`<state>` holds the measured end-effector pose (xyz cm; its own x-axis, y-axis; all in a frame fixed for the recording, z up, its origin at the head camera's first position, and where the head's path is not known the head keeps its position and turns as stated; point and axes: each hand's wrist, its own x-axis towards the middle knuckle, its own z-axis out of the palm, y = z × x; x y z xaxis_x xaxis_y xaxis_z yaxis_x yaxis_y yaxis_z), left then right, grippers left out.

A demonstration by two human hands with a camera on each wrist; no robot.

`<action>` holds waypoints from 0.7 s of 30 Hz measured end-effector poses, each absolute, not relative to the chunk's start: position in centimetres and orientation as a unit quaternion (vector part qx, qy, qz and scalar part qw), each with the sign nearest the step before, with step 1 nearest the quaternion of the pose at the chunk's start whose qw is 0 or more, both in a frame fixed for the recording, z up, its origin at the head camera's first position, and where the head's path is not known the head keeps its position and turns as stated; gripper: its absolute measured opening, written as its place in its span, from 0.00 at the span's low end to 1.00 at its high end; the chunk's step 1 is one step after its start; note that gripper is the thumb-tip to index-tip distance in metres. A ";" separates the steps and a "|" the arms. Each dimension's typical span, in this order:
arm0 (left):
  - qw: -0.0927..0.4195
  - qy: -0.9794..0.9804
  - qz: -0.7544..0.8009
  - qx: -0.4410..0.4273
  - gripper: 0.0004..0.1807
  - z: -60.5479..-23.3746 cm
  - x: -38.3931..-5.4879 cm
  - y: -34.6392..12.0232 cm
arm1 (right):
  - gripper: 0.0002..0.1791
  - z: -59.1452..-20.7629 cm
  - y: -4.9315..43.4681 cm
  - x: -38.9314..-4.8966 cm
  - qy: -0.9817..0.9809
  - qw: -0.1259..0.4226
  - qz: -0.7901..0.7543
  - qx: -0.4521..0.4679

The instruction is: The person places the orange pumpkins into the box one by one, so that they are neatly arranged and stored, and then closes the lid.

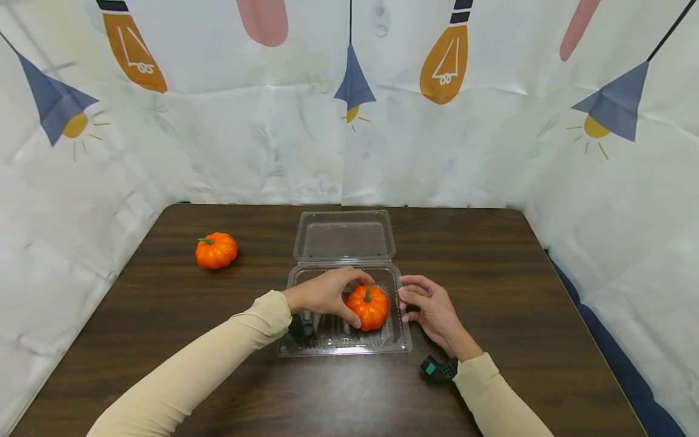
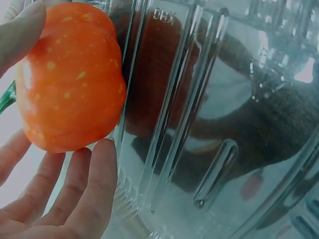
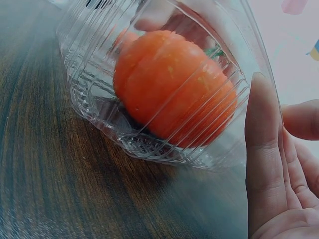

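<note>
A small orange pumpkin (image 1: 369, 308) with a green stem is in the right half of a clear plastic clamshell container (image 1: 344, 350). My left hand (image 1: 330, 294) reaches over the container and holds the pumpkin between thumb and fingers. In the left wrist view the pumpkin (image 2: 72, 79) is close to the ribbed clear base; whether it bears on the base I cannot tell. At the container's right side, my right hand (image 1: 431, 309) pinches the rim. Through the clear wall (image 3: 89, 74) the right wrist view shows the pumpkin (image 3: 172, 89).
A second orange pumpkin (image 1: 216, 250) lies on the dark wooden table (image 1: 191, 340), left of the container. The container's lid (image 1: 345, 235) stands open toward the back. White printed fabric (image 1: 246, 145) surrounds the table at the back and sides.
</note>
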<state>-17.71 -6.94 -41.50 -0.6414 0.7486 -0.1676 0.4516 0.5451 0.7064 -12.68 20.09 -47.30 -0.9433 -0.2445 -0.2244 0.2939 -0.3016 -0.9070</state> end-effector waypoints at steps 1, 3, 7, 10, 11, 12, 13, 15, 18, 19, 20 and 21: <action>0.233 0.846 0.325 0.352 0.45 -41.4 -17.7 -7.0 | 0.14 -47.3 20.1 -12.7 0.567 0.167 -0.806 0.022; 0.241 0.840 0.341 0.347 0.45 -41.2 -17.7 -7.3 | 0.14 -47.3 20.1 -12.7 0.568 0.166 -0.806 0.023; 0.247 0.832 0.366 0.335 0.45 -40.6 -17.6 -7.9 | 0.15 -47.2 20.1 -12.7 0.573 0.165 -0.802 0.023; 0.237 0.833 0.372 0.333 0.45 -40.2 -17.7 -8.5 | 0.15 -47.2 20.1 -12.6 0.576 0.164 -0.801 0.024; 0.234 0.834 0.373 0.332 0.45 -40.1 -17.7 -8.7 | 0.15 -47.2 20.1 -12.6 0.576 0.164 -0.800 0.025; 0.230 0.835 0.375 0.331 0.45 -40.0 -17.8 -8.9 | 0.15 -47.1 20.1 -12.6 0.576 0.164 -0.800 0.025; 0.227 0.835 0.378 0.329 0.44 -39.8 -17.8 -9.2 | 0.15 -47.1 20.1 -12.6 0.576 0.164 -0.800 0.026; 0.225 0.835 0.385 0.324 0.43 -39.5 -17.8 -9.6 | 0.14 -47.1 20.0 -12.6 0.576 0.164 -0.801 0.025; 0.220 0.834 0.396 0.315 0.43 -39.0 -17.7 -10.4 | 0.14 -47.2 20.0 -12.6 0.576 0.164 -0.800 0.025; 0.216 0.834 0.399 0.313 0.43 -38.9 -17.7 -10.7 | 0.14 -47.3 20.0 -12.6 0.577 0.163 -0.800 0.025; 0.213 0.835 0.402 0.308 0.43 -38.7 -17.7 -10.9 | 0.14 -47.3 20.0 -12.6 0.578 0.163 -0.799 0.025; 0.210 0.837 0.405 0.303 0.43 -38.6 -17.7 -11.2 | 0.14 -47.4 20.0 -12.6 0.579 0.164 -0.799 0.025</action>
<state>-17.68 -11.20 -38.59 -0.7283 0.6772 -0.1049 0.3376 0.4878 0.8050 -12.55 20.02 -47.37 -0.9452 -0.2325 -0.2291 0.2901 -0.2765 -0.9162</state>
